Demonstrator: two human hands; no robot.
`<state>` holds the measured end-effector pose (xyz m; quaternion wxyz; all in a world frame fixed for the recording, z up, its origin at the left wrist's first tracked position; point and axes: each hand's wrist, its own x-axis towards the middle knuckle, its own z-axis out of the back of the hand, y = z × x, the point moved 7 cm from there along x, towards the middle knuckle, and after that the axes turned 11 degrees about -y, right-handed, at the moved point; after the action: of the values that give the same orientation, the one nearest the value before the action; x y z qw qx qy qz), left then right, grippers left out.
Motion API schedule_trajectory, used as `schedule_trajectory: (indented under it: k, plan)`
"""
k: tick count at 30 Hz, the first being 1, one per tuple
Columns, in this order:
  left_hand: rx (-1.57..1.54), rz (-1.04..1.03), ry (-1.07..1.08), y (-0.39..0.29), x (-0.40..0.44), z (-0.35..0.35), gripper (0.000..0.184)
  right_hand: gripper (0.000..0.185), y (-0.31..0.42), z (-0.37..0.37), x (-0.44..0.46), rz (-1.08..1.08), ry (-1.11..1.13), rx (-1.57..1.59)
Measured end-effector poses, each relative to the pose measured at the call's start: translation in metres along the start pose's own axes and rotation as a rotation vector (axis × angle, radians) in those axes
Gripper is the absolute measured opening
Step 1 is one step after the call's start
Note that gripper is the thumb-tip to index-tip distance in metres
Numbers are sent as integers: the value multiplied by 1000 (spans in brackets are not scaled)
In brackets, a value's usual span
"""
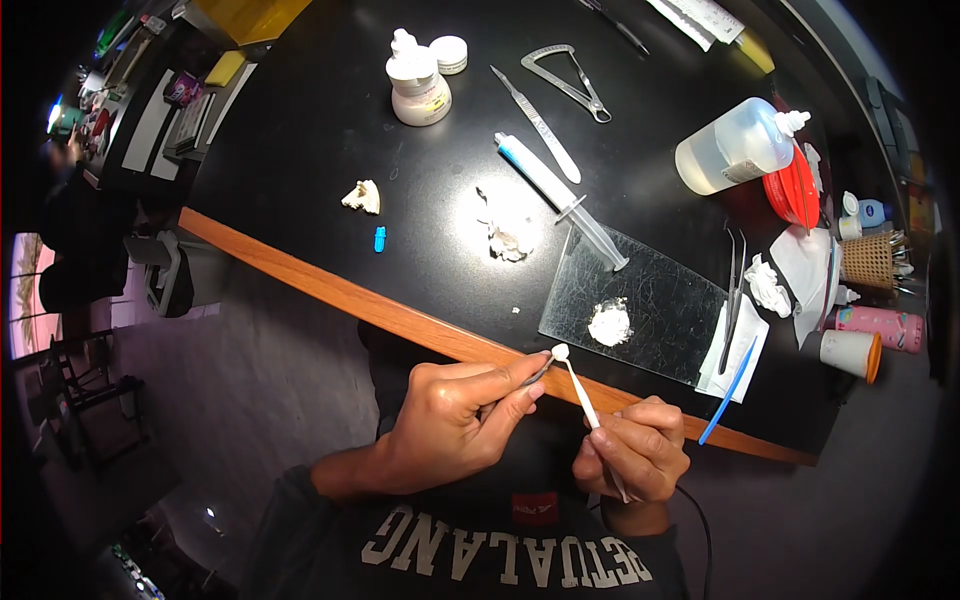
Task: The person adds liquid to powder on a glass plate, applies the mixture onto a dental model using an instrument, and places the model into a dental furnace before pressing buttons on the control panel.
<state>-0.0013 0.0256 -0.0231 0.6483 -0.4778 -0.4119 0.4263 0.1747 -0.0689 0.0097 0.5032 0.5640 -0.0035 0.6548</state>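
Facing the black bench (pixel 310 130), I have its wooden edge running from far left to near right before me. On its right half, close to that edge, lies a scratched glass slab (pixel 660 275). Over the edge, left of the slab's near corner, are my two hands. My left hand (pixel 460 412) is pinched closed, thumb and forefinger pressing a dark tool (pixel 538 376); my right hand (pixel 635 450) is curled, its fingers closed round a white stick (pixel 583 393).

At the far right stands a tilted-looking clear bottle (pixel 733 148), with a red lid (pixel 793 192) beside it. The syringe (pixel 540 175) slants across the middle, its plunger end over the slab. The jar (pixel 420 97) is at the far left, with a white pot (pixel 449 54) just beside it. Between jar and bottle lie the scalpel (pixel 540 128) and, farther off, the caliper (pixel 570 85).

Tweezers (pixel 733 305) and a blue stick (pixel 729 397) rest by the slab's right end. White paste (pixel 610 323) sits on the slab. To the left are a cream lump (pixel 363 197) and, nearer, a blue cap (pixel 380 239). Smallest in my grip is a white piece (pixel 560 352), where the tips of the dark tool and white stick meet; I cannot tell which bears it.
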Motion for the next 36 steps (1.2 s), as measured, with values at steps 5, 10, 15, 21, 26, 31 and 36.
schedule_trajectory:
  k: [5, 10, 15, 21, 26, 31, 36]
  plan:
    - [-4, -10, 1, 0, 0, -1, 30, 18, 1, 0, 0, 5, -2, 7]
    - [8, -25, 5, -1, 0, 0, 30, 18, 1, -1, -1, 6, 0, 0]
    - [16, -38, 3, -2, 0, -1, 32, 18, 0, -1, -1, 12, -4, -3]
    - [30, -52, 11, 0, 0, 0, 32, 17, 1, -1, -1, 14, 8, 15]
    - [16, -51, -3, -1, 0, -1, 32, 18, 1, -1, -1, 21, 14, 11]
    - [-16, 25, 14, 2, 0, 0, 30, 18, 1, 3, -2, -3, -9, 14]
    - [-76, 176, 78, 6, 2, 1, 25, 20, -2, 5, 0, -61, -55, 51]
